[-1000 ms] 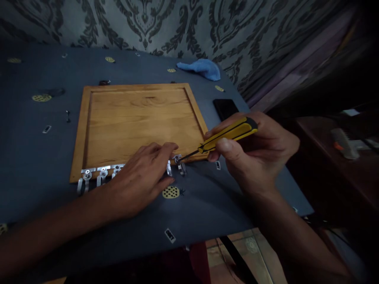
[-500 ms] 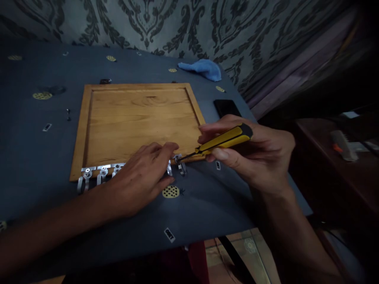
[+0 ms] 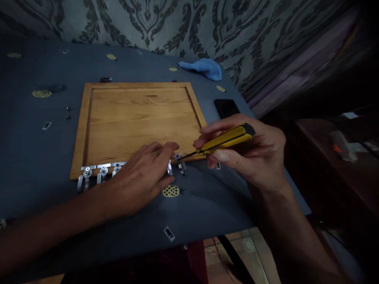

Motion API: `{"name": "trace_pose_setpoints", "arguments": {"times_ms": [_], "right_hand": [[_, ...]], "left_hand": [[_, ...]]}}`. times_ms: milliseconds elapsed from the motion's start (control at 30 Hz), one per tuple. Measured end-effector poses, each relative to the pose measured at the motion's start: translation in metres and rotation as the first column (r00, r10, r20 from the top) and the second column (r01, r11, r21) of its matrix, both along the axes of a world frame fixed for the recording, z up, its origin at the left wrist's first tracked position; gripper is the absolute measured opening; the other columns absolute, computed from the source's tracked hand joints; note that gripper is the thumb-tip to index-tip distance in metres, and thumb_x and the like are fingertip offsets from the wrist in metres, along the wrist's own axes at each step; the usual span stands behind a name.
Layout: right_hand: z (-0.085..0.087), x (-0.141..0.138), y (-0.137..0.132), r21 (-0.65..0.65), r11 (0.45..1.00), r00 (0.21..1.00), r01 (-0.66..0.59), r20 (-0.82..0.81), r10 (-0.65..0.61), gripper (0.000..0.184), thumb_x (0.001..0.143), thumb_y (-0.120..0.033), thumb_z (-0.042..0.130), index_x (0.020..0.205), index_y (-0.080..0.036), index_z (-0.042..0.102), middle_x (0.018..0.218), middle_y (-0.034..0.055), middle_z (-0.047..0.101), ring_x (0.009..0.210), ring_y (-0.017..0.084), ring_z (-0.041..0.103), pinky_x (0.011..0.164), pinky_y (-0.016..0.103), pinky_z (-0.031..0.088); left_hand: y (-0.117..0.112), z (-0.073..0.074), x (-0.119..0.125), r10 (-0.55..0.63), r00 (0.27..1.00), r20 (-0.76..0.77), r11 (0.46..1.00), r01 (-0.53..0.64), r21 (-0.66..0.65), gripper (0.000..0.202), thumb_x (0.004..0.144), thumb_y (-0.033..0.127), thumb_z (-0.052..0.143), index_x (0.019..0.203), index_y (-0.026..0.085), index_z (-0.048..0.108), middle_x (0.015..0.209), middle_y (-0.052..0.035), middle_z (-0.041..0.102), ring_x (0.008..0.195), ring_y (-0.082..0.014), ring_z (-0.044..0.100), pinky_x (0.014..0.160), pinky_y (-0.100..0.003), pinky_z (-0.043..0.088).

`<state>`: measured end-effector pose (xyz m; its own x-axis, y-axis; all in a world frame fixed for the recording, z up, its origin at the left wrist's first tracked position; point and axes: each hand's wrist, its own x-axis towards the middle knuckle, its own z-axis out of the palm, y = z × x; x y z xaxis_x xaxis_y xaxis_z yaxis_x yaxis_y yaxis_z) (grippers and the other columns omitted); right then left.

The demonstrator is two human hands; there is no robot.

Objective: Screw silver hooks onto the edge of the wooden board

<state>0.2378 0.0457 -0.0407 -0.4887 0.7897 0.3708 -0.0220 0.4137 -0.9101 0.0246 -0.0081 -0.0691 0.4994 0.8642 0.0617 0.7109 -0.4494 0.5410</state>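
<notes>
A framed wooden board (image 3: 133,114) lies flat on the cloth-covered table. Along its near edge runs a metal hook rail (image 3: 104,165) with several hooks and cross-head screws. My left hand (image 3: 142,177) lies over the middle of this rail, fingers curled on the board's edge and thumb below, near a hook; it hides part of the rail. In my right hand (image 3: 251,154), a yellow and black screwdriver (image 3: 226,140) is gripped by the handle between thumb and fingers. It slants down to the left, its tip at a screw on the right-end hook (image 3: 181,165).
Beyond the board lie a blue cloth (image 3: 204,69) and, at the right, a black phone-like slab (image 3: 226,107). Small screws (image 3: 68,112) rest left of the board. A dark hinge-like piece (image 3: 106,79) shows at its far edge. The table edge drops to a tiled floor (image 3: 245,252).
My right hand has turned a little around the screwdriver, with its wrist shifting left. The tip stays at the right-end hook. My left hand keeps its place.
</notes>
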Motion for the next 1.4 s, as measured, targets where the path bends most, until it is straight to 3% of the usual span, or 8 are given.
{"name": "trace_pose_setpoints", "arguments": {"times_ms": [100,200,333,467,767,900,1100,1400], "right_hand": [[-0.001,0.001,-0.001,0.0,1.0,1.0,0.003,0.013,-0.003,0.018,0.087,-0.029,0.075,0.105,-0.024,0.077,0.093,0.0027,0.076,0.06,0.014,0.066,0.046,0.025,0.056],[-0.006,0.001,0.0,0.114,0.992,0.998,0.058,0.014,-0.06,0.011,0.083,-0.027,0.078,0.094,-0.025,0.078,0.088,0.0013,0.075,0.057,0.013,0.063,0.042,0.025,0.051],[-0.015,-0.003,-0.001,0.336,0.912,0.97,0.237,-0.032,-0.24,0.013,0.074,-0.025,0.086,0.082,-0.027,0.075,0.073,-0.0013,0.069,0.064,0.018,0.063,0.048,0.031,0.048],[-0.024,-0.007,-0.005,0.374,0.859,0.933,0.349,-0.055,-0.355,0.014,0.076,-0.033,0.085,0.084,-0.032,0.073,0.073,-0.0014,0.068,0.062,0.02,0.06,0.053,0.037,0.049],[-0.021,-0.003,-0.008,0.557,0.762,0.924,0.33,-0.024,-0.383,0.007,0.083,-0.028,0.078,0.084,-0.027,0.071,0.076,0.002,0.072,0.061,0.019,0.065,0.052,0.034,0.054],[-0.02,-0.005,-0.003,0.589,0.702,0.91,0.4,-0.162,-0.382,0.006,0.085,-0.022,0.074,0.083,-0.023,0.068,0.072,0.0006,0.069,0.06,0.016,0.065,0.05,0.03,0.054],[-0.022,-0.008,-0.003,0.526,0.773,0.917,0.353,-0.03,-0.398,0.01,0.087,-0.03,0.074,0.083,-0.027,0.066,0.076,-0.0001,0.069,0.063,0.018,0.064,0.054,0.035,0.053],[-0.022,-0.006,-0.004,0.484,0.806,0.928,0.341,-0.035,-0.372,0.009,0.085,-0.027,0.076,0.085,-0.029,0.068,0.078,0.0009,0.068,0.064,0.02,0.063,0.056,0.038,0.052]], "left_hand": [[0.0,0.0,0.0,-0.009,1.0,-0.008,1.0,0.01,0.011,0.046,0.09,0.02,0.062,0.129,0.019,0.04,0.124,-0.0128,0.063,0.117,-0.0289,0.06,0.093,-0.044,0.056],[-0.001,0.002,0.0,-0.005,1.0,-0.024,1.0,0.005,-0.009,0.045,0.09,0.018,0.063,0.128,0.018,0.04,0.123,-0.0132,0.064,0.115,-0.0292,0.061,0.092,-0.044,0.056],[-0.001,0.001,0.0,-0.011,1.0,-0.011,1.0,0.011,0.006,0.046,0.09,0.018,0.062,0.13,0.018,0.039,0.125,-0.0143,0.063,0.116,-0.0294,0.06,0.093,-0.044,0.055],[-0.001,-0.001,-0.001,-0.016,1.0,0.001,1.0,0.016,0.027,0.047,0.091,0.02,0.062,0.132,0.018,0.038,0.126,-0.0142,0.062,0.118,-0.0298,0.059,0.094,-0.045,0.055],[-0.001,-0.001,-0.002,-0.027,1.0,0.001,0.999,0.027,0.031,0.044,0.091,0.02,0.062,0.129,0.017,0.04,0.122,-0.0144,0.063,0.116,-0.0298,0.059,0.092,-0.043,0.055],[0.0,-0.001,-0.001,-0.028,1.0,-0.012,0.999,0.028,0.018,0.043,0.092,0.02,0.061,0.129,0.017,0.04,0.122,-0.014,0.063,0.114,-0.0294,0.06,0.091,-0.042,0.055],[0.001,-0.001,0.001,-0.012,1.0,-0.019,1.0,0.012,0.013,0.045,0.09,0.02,0.063,0.129,0.018,0.041,0.123,-0.014,0.062,0.115,-0.0297,0.06,0.091,-0.043,0.055],[-0.001,-0.001,-0.001,-0.011,1.0,-0.006,1.0,0.011,-0.015,0.048,0.091,0.02,0.063,0.132,0.017,0.041,0.125,-0.0144,0.062,0.118,-0.0302,0.059,0.094,-0.044,0.054]]}}
